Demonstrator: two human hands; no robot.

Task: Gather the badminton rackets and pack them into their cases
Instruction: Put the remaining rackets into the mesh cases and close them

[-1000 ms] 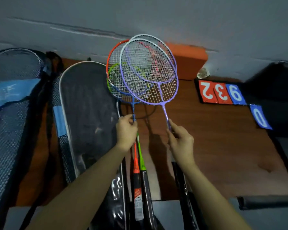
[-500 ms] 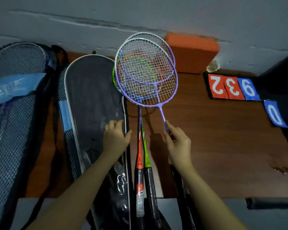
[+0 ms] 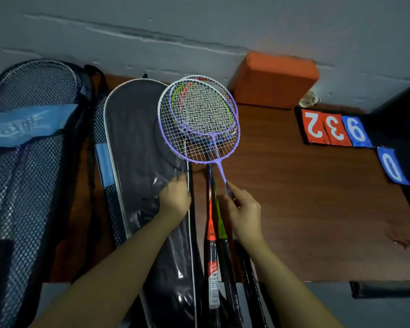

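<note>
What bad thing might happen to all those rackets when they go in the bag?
1. The racket heads lie stacked with strings overlapping, so frames might snag each other going in.
2. The right hand pinches only the thin purple shaft; the other rackets might slide apart.
3. The left hand rests on the edge of the black case, whose opening looks narrow, so a frame may catch on it.

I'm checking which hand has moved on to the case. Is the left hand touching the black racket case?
Touching. The head view shows the left hand resting on the black racket case, fingers at its white-piped right edge.
</note>
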